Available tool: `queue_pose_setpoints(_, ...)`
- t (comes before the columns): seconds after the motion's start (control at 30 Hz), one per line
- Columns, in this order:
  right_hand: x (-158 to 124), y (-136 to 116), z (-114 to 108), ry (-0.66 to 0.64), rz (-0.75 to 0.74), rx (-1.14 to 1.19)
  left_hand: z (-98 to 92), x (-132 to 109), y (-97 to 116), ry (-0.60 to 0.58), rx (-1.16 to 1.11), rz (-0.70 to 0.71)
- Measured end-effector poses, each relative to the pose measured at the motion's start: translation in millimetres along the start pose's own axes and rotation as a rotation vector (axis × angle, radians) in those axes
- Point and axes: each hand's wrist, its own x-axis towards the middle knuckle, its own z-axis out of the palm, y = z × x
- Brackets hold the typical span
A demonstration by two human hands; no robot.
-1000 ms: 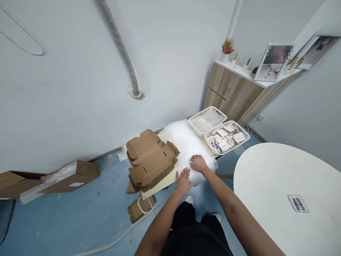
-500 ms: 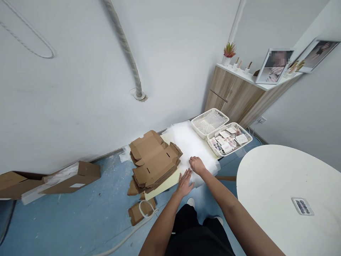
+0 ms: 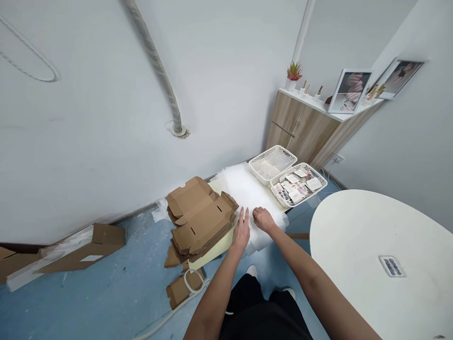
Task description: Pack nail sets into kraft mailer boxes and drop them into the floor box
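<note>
While looking down on white sheets [image 3: 238, 185] spread at 12 o'clock, has left hand [image 3: 241, 231] loose with straightened fingers, apparently gripping nothing; cannot tell if touching. Has right hand [image 3: 264, 218] curled over sheets, maybe to steady loose layers; cannot tell if pinching one. Note flattened cardboard boxes [image 3: 203, 229] at 9 o'clock, stacked unassembled, likely to save room. Find front basket [image 3: 308, 195] at 2 o'clock and rear basket [image 3: 257, 176] at 1 o'clock, probably placed clear of hands to free space. In front one, note printed cards [image 3: 293, 178] or packets, too small to read; in rear one, clear film-like material [image 3: 269, 166].
</note>
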Motion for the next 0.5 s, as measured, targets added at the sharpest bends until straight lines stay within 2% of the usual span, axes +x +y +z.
queue_pose_setpoints(0.13,-8.4,2.9,-3.3,0.062,0.0,0.062,-21.1,36.7,1.5,-0.107,0.098,0.002)
queue_pose_setpoints(0.2,-14.7,5.9,-3.2,0.138,-0.002,0.126,-29.8,43.9,3.0,-0.094,0.102,0.035)
queue_pose_setpoints(0.3,-26.1,16.0,-4.1,0.25,0.003,0.197,-40.2,41.5,12.0,0.019,0.068,0.135)
queue_pose_setpoints(0.37,-35.5,28.3,-7.6,0.289,0.066,0.21,-44.6,35.9,23.9,0.086,0.025,0.246)
queue_pose_setpoints(0.5,-61.2,59.4,-22.4,0.322,0.235,0.192,-44.3,27.0,55.3,0.08,-0.01,0.398)
